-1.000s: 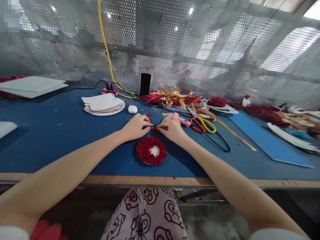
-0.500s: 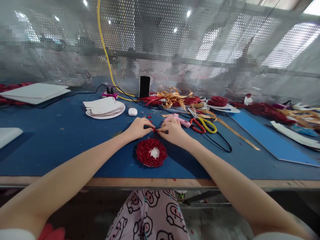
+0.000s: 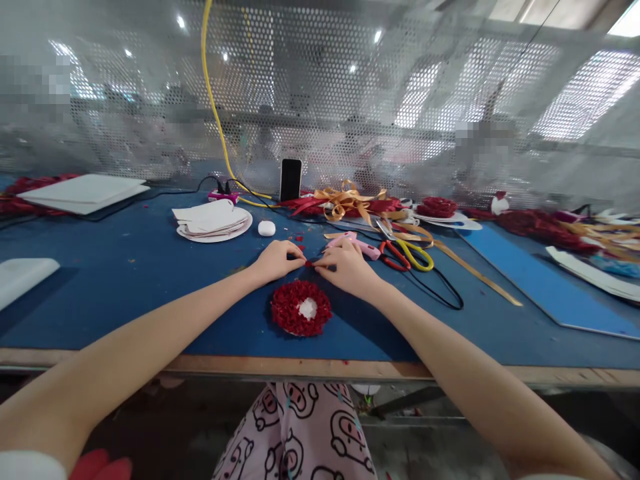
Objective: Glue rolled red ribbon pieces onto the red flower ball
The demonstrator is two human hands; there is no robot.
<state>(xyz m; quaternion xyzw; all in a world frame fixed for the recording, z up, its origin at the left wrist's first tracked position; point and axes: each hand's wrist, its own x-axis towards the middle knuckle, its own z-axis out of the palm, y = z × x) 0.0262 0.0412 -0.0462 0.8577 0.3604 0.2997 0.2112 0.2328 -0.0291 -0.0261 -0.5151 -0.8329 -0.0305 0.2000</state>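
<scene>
Between the fingertips of both hands is a small piece of red ribbon [image 3: 309, 264]. My left hand [image 3: 278, 261] pinches its left end, and my right hand [image 3: 345, 267] pinches the right end. Just below them on the blue table lies a round rosette of ruffled red ribbon [image 3: 287, 308] with a bare white centre [image 3: 307, 308]. A pink glue gun [image 3: 367, 250] rests right behind my right hand, partly covered by it. Beside it lie scissors [image 3: 414, 255] with one red and one yellow handle loop.
A stack of white card pieces [image 3: 215, 221] and a small white case [image 3: 267, 229] lie at the back left. A phone [image 3: 291, 180] stands upright near tangled gold ribbon [image 3: 350, 200]. A blue board [image 3: 540, 280] is on the right. Black cable [image 3: 453, 293] loops past the scissors.
The view has shifted slightly, so everything sits a little lower in the picture. Both hands still pinch the red ribbon piece, which shows a bit more between the fingertips.
</scene>
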